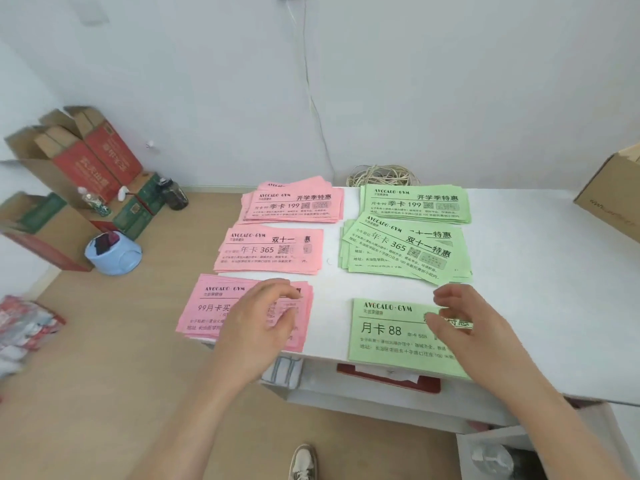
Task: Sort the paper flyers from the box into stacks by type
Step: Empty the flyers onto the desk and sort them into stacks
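Six flyer stacks lie on the white table (519, 271) in two columns. Pink stacks are on the left: far (294, 204), middle (270, 251) and near (211, 308). Green stacks are on the right: far (414, 202), an untidy middle one (401, 252) and a near one (391, 336). My left hand (256, 327) hovers over the near pink stack with fingers loosely curled and holds nothing. My right hand (464, 327) hangs over the near green stack, fingers also loosely curled and empty. A cardboard box (609, 199) stands at the table's right edge.
A coil of cord (381, 174) lies at the table's back edge against the wall. Left on the wooden floor are red and green cartons (79, 161), bottles (175, 194) and a blue bin (114, 252). A shelf under the table holds a red item (388, 379).
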The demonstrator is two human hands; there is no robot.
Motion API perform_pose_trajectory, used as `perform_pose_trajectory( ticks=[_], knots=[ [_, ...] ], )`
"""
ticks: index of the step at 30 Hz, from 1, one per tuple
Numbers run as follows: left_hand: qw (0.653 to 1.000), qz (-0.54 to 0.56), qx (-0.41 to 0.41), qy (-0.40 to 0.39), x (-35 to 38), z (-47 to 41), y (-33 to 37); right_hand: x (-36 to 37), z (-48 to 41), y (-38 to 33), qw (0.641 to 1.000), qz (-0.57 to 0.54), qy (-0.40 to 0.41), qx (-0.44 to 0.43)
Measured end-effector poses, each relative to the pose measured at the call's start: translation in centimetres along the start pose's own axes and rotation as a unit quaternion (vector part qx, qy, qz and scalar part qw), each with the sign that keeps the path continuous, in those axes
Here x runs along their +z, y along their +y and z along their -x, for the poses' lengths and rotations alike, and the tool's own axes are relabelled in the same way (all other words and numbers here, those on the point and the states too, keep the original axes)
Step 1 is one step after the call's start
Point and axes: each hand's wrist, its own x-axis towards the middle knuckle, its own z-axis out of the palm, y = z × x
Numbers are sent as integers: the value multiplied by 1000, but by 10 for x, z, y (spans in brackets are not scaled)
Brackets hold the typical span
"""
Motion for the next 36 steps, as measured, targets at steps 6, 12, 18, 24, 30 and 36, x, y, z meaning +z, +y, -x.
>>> perform_pose_trajectory(
  ticks=[6,12,18,24,30,36],
  knots=[
    [982,-76,-173,26,-63,-6,-93,92,-1,-67,994,38,-105,10],
    [962,12,-259,-83,-70,-38,-164,174,-18,-93,986,129,-88,61],
    [934,183,-267,-149,-54,-55,-189,218,-18,-108,991,109,-6,76],
    [981,85,-174,-23,-60,-44,-181,230,-12,-111,990,-6,46,132],
    [963,254,-85,-10,-86,-44,-167,207,-28,-119,992,-98,25,78],
    [926,375,-30,-34,-91,-53,-156,197,-33,-119,973,34,160,-163]
  ],
)
